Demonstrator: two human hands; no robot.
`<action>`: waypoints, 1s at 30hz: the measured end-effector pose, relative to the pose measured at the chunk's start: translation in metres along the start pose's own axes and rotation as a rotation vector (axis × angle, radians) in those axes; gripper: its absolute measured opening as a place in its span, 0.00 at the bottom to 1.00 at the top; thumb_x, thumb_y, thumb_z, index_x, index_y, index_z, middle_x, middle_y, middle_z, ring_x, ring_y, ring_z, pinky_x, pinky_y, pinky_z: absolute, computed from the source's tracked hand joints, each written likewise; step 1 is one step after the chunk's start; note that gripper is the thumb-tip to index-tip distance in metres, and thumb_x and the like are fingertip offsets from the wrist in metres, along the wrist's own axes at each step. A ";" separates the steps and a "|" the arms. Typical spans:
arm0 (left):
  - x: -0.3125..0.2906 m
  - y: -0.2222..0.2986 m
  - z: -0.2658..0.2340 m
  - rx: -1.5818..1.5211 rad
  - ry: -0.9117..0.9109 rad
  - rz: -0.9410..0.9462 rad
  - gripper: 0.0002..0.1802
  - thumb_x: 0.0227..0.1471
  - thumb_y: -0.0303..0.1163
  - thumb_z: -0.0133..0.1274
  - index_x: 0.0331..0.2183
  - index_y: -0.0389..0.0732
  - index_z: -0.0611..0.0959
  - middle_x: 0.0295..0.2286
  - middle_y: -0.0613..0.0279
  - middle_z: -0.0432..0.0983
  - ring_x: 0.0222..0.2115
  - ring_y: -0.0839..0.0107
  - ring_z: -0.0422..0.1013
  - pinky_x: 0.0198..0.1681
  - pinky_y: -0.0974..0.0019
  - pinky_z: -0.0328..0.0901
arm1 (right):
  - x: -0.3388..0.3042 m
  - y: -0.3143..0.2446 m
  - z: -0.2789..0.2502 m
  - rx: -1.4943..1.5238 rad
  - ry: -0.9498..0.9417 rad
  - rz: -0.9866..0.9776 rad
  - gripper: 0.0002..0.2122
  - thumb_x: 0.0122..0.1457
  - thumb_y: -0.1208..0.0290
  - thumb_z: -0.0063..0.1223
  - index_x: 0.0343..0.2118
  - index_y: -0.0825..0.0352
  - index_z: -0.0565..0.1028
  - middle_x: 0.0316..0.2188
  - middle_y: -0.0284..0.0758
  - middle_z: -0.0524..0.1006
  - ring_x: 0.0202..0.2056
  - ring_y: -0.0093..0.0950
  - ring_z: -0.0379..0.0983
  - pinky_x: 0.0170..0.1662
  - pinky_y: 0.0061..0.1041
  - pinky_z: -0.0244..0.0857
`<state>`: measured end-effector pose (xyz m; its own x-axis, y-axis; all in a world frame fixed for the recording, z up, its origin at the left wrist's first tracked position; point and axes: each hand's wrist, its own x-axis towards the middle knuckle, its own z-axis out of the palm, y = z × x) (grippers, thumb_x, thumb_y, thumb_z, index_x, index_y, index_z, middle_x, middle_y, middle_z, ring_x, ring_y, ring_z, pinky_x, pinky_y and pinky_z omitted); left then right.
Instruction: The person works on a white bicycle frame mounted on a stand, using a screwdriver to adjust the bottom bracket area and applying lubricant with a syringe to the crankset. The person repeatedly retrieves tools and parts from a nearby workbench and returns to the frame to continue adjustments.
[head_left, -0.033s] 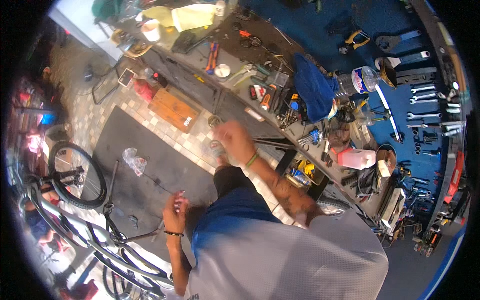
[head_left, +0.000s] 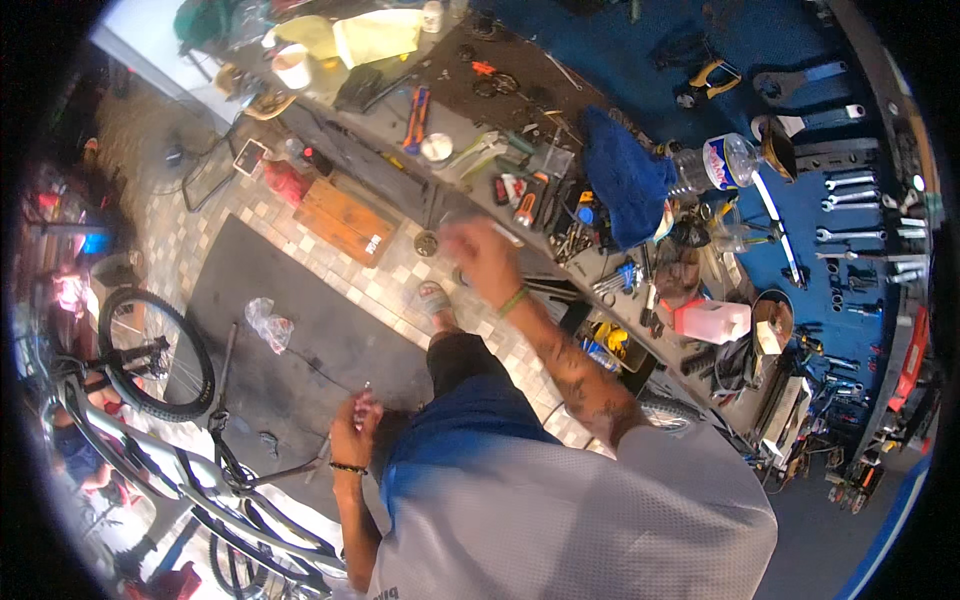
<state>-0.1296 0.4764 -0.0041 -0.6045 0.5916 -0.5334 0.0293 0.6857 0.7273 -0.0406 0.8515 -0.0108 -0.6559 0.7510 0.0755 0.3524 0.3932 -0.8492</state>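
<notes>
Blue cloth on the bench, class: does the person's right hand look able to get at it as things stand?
Probably yes: the right hand is near the bench, and only small tools appear between it and the blue cloth. Motion blur hides whether that hand holds anything.

The right hand (head_left: 482, 258) is a blur near the cluttered counter (head_left: 384, 125). The left hand (head_left: 354, 430) hangs half-curled above the dark mat (head_left: 340, 322).

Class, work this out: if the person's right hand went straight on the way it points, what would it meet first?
Probably the dark grey, flat-panelled workbench front, up and left of the right hand; the hand is blurred and depth is unclear, so this is tentative.
</notes>
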 end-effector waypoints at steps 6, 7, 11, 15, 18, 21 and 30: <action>0.010 -0.099 0.018 0.630 -0.311 -0.412 0.53 0.59 0.71 0.51 0.62 0.30 0.75 0.57 0.30 0.74 0.60 0.36 0.70 0.62 0.42 0.64 | 0.182 0.076 -0.083 -0.284 0.137 0.259 0.13 0.62 0.58 0.64 0.42 0.63 0.85 0.40 0.42 0.86 0.41 0.41 0.85 0.46 0.39 0.76; 0.010 -0.099 0.018 0.593 -0.357 -0.492 0.56 0.59 0.75 0.45 0.62 0.29 0.75 0.57 0.28 0.74 0.61 0.36 0.69 0.63 0.42 0.64 | 0.203 0.082 -0.085 -0.311 0.126 0.308 0.14 0.62 0.57 0.65 0.43 0.62 0.85 0.40 0.42 0.87 0.42 0.41 0.85 0.47 0.40 0.76; 0.029 -0.083 0.020 0.500 -0.443 -0.606 0.63 0.59 0.83 0.33 0.58 0.26 0.77 0.54 0.25 0.75 0.60 0.35 0.69 0.63 0.42 0.63 | 0.254 0.108 -0.087 -0.471 0.117 0.451 0.17 0.60 0.52 0.66 0.45 0.60 0.85 0.41 0.41 0.87 0.44 0.42 0.84 0.47 0.41 0.76; 0.044 -0.044 0.010 0.578 -0.389 -0.561 0.63 0.58 0.84 0.31 0.53 0.27 0.82 0.50 0.25 0.78 0.58 0.34 0.72 0.61 0.42 0.65 | 0.239 0.100 -0.085 -0.454 0.290 0.409 0.19 0.60 0.51 0.66 0.48 0.59 0.83 0.38 0.39 0.87 0.41 0.41 0.84 0.46 0.42 0.77; 0.049 -0.036 -0.001 0.502 -0.479 -0.649 0.60 0.59 0.81 0.32 0.51 0.27 0.84 0.48 0.26 0.79 0.56 0.34 0.73 0.59 0.41 0.67 | 0.160 0.050 -0.081 -0.068 0.288 0.269 0.15 0.63 0.57 0.65 0.47 0.60 0.81 0.33 0.38 0.85 0.37 0.39 0.84 0.42 0.40 0.75; 0.069 -0.054 -0.005 0.555 -0.553 -0.573 0.56 0.61 0.77 0.34 0.51 0.28 0.84 0.48 0.28 0.80 0.54 0.35 0.74 0.58 0.42 0.68 | 0.036 0.040 -0.065 0.067 -0.121 0.131 0.12 0.65 0.57 0.63 0.42 0.60 0.81 0.31 0.40 0.82 0.35 0.42 0.83 0.38 0.41 0.74; 0.170 -0.076 -0.021 0.749 -0.796 -0.342 0.43 0.67 0.65 0.40 0.50 0.30 0.85 0.46 0.32 0.82 0.51 0.39 0.78 0.54 0.44 0.72 | -0.183 0.023 -0.068 -0.215 -0.641 1.045 0.35 0.64 0.36 0.53 0.49 0.72 0.81 0.38 0.55 0.84 0.49 0.48 0.82 0.57 0.44 0.75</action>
<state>-0.2513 0.5160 -0.1408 -0.0044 0.2432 -0.9700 0.5887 0.7847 0.1941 0.1329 0.7594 -0.0084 -0.1822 0.3859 -0.9044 0.9637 -0.1125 -0.2422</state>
